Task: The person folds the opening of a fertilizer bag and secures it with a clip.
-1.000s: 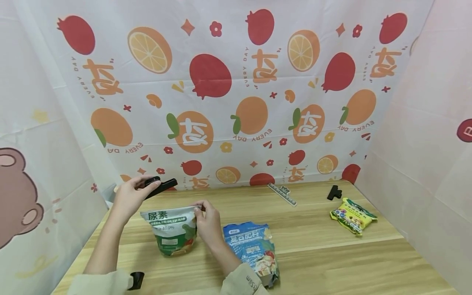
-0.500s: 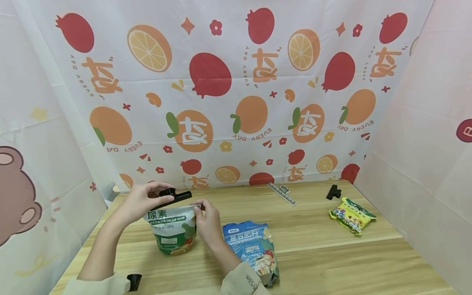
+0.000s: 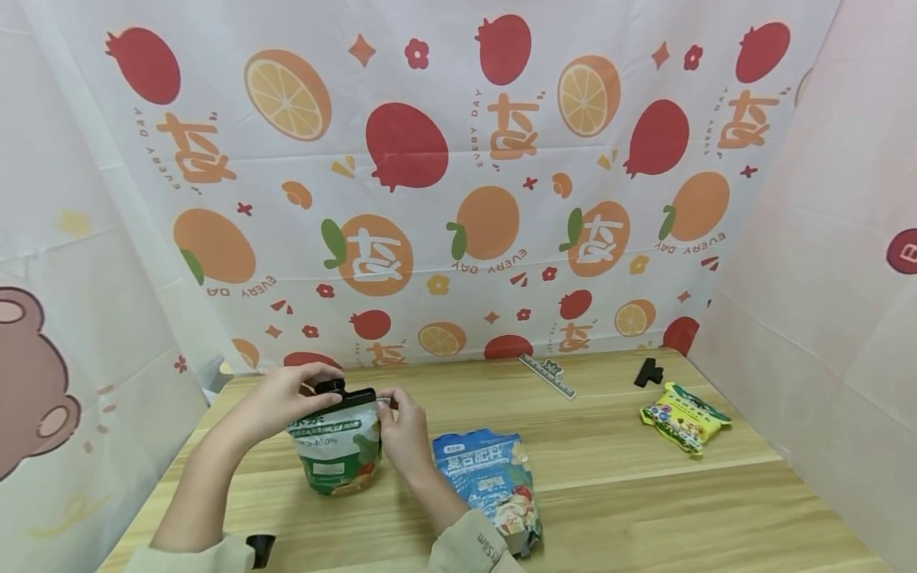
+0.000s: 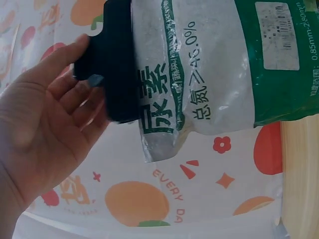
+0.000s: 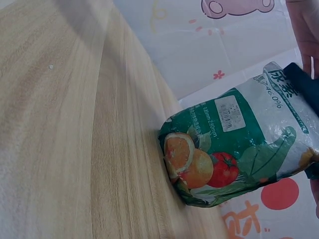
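Green and white plastic is seen between and below the two hands: the printed bag (image 3: pixel 340 458), whose top edge is lined by a black clip (image 4: pixel 119 59). The handles of the clip are pinched between thumb and fingers by the left hand (image 4: pixel 55 109), while the bag's far top corner is pinched by the right hand (image 3: pixel 403 426), just beside the clip's end. Beyond the left end of the clip, a corner of the bag's mouth is left uncovered; whether both layers are caught between the jaws cannot be told. For a good result, the mouth should be held taut and flat by the right hand, the clip kept parallel to the edge and centred so that neither corner is missed, and the handles released only once both layers are judged to be well inside. The fingertips are best kept out of the jaws' path. Right of the right hand, a blue bag (image 3: pixel 490 477) is laid on the worktop (image 3: pixel 630 501); farther right, a yellow packet (image 3: pixel 684 418) and a second clip (image 3: pixel 648 372) are found.
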Motion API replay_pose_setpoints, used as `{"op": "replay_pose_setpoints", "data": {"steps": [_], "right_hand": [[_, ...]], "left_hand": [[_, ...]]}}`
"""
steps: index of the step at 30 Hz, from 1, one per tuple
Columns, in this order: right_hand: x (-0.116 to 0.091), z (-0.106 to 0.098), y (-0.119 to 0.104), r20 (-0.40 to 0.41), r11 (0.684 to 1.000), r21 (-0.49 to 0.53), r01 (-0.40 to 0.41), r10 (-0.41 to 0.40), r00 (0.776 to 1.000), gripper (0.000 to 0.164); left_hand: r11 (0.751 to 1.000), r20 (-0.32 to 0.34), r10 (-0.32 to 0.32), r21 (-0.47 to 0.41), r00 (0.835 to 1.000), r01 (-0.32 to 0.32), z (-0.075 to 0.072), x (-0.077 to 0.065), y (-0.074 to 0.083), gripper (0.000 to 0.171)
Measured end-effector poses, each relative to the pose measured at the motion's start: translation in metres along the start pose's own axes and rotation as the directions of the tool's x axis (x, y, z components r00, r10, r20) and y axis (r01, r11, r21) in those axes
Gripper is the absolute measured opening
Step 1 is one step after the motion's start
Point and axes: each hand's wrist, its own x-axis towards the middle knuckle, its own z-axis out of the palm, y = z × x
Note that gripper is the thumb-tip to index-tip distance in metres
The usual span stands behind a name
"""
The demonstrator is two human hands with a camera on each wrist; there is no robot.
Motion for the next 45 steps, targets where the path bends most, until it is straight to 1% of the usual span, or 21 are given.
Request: {"op": "replay_pose_setpoints", "data": {"steps": [5,8,11,15,17,24,30,32,35,39,42,45], "right_hand": [[-0.0006,-0.0001,0.0006,-0.005,1.0,-0.006,0.015,-0.015,1.0,0.012],[-0.0005,-0.0001,0.0005,0.0,1.0,-0.007,0.016,-0.016,1.0,0.012],[-0.0005,-0.0003,-0.0003,0.002,1.0,0.003,0.01,-0.01,1.0,0.012],[-0.0006,-0.0003,-0.0004,0.003,0.999,0.028,0.017,-0.017,1.0,0.012],[-0.0007,-0.0002,-0.0001,0.006,0.999,0.037,0.019,-0.019,1.0,0.012],[-0.0003,0.0003,0.0008,0.005,0.999,0.046,0.015,-0.015,1.0,0.011],[0.0004,0.0008,0.0017,-0.001,0.999,0.037,0.012,-0.011,1.0,0.011],[0.0005,0.0007,0.0017,0.001,0.999,0.036,0.011,-0.011,1.0,0.011],[0.0003,0.0005,0.0021,0.003,1.0,0.028,0.008,-0.008,1.0,0.01],[-0.0002,0.0003,0.0027,0.002,1.0,0.007,0.015,-0.015,1.0,0.01],[-0.0001,0.0,0.0025,0.003,1.0,0.01,0.013,-0.013,1.0,0.011],[0.0005,-0.0001,0.002,0.007,1.0,0.025,0.003,-0.003,1.0,0.011]], "left_hand": [[0.999,0.038,-0.015,0.03,0.999,0.014,0.0023,-0.0004,0.002,0.028],[0.999,0.035,-0.024,0.047,0.999,0.023,0.0025,-0.0012,0.002,0.027],[0.999,0.026,-0.022,0.037,0.999,0.021,0.0015,-0.0023,0.0028,0.026],[1.0,0.0,-0.021,-0.007,1.0,0.021,0.0008,-0.004,0.0048,0.026],[1.0,-0.023,-0.02,-0.011,1.0,0.02,0.0009,-0.0045,0.0054,0.027],[0.999,-0.098,-0.002,0.037,0.995,0.005,0.0013,-0.0043,0.0052,0.033],[0.999,-0.13,0.014,0.054,0.991,-0.007,0.0019,-0.0035,0.0039,0.033],[0.998,-0.132,0.027,0.056,0.991,-0.02,0.0026,-0.003,0.0033,0.031],[0.999,-0.128,0.031,0.044,0.991,-0.026,0.0029,-0.0031,0.0027,0.029],[1.0,-0.101,0.028,0.011,0.994,-0.027,0.0014,-0.0048,0.003,0.032],[0.999,-0.081,0.041,-0.013,0.996,-0.042,0.0004,-0.0058,0.0035,0.033],[0.998,-0.075,0.061,-0.021,0.995,-0.062,0.0002,-0.006,0.0033,0.033]]}}
